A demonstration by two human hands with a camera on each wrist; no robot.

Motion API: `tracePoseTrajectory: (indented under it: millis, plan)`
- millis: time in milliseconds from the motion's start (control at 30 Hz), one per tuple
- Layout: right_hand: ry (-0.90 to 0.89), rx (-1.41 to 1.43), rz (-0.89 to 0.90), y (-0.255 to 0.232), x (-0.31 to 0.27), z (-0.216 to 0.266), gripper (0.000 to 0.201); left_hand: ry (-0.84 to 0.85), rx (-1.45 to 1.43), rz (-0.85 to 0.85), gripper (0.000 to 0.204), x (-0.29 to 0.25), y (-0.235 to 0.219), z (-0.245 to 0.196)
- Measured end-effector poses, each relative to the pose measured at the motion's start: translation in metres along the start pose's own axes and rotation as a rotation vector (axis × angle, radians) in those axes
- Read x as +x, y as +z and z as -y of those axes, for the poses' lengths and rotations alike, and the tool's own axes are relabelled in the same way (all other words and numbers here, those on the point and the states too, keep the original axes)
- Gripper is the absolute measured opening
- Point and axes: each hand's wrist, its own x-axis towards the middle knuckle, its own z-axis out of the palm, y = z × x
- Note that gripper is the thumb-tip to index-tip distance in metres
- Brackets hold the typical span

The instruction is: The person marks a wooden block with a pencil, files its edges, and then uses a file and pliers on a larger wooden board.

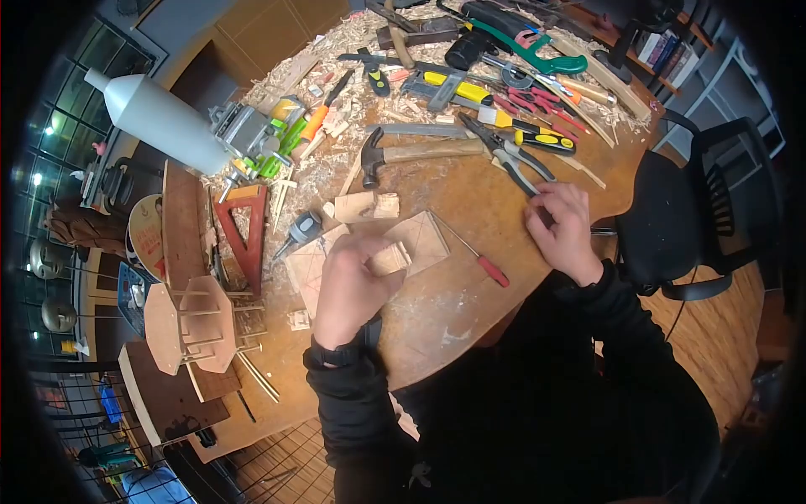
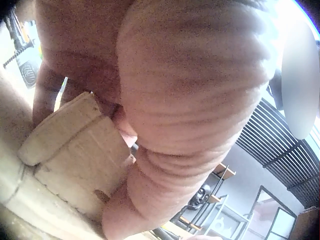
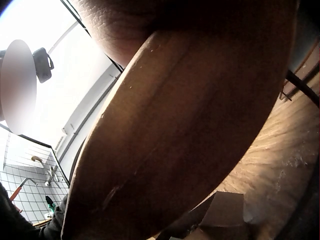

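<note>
In the head view, the left hand (image 1: pixel 354 281) grips a small light wood block (image 1: pixel 389 259) over two thin wood panels (image 1: pixel 426 241). Close up in the left wrist view, the curled fingers and thumb of the left hand (image 2: pixel 165 100) hold the block (image 2: pixel 85 155), which has a seam along it. The right hand (image 1: pixel 564 228) rests at the table edge with fingers bent, beside the handles of the pliers (image 1: pixel 514 160); whether it grips them cannot be told. A screwdriver with a red handle (image 1: pixel 493 271) lies between the hands.
A hammer (image 1: pixel 428 152) lies beyond the panels, with a red triangle square (image 1: pixel 247 235) to the left. Wood shavings, knives and several hand tools cover the far side. A wooden frame model (image 1: pixel 201 325) stands at left; a black chair (image 1: pixel 663 210) is at right.
</note>
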Motion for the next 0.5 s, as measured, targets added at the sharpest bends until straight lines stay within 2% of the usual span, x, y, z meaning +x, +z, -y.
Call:
tracePoseTrajectory:
  millis: [133,300,400,500]
  plan:
    - [0.000,-0.006,-0.002,0.0010,0.0008,-0.0005,0.016,-0.048,-0.026,0.016,0.043,0.0009,-0.0023,-0.0066]
    - [-0.006,-0.004,-0.020,0.0019,0.0001,-0.0006,0.017,0.026,-0.123,-0.037,0.040,0.0008,0.0036,0.0014]
    - [-0.013,-0.020,-0.011,0.0029,-0.0002,-0.0027,0.016,-0.072,-0.080,0.014,0.041,0.0018,-0.0022,-0.0066]
    - [-0.009,-0.024,-0.007,0.0035,-0.0011,-0.0041,0.016,-0.031,-0.114,-0.003,0.041,0.0024,0.0010,-0.0015]
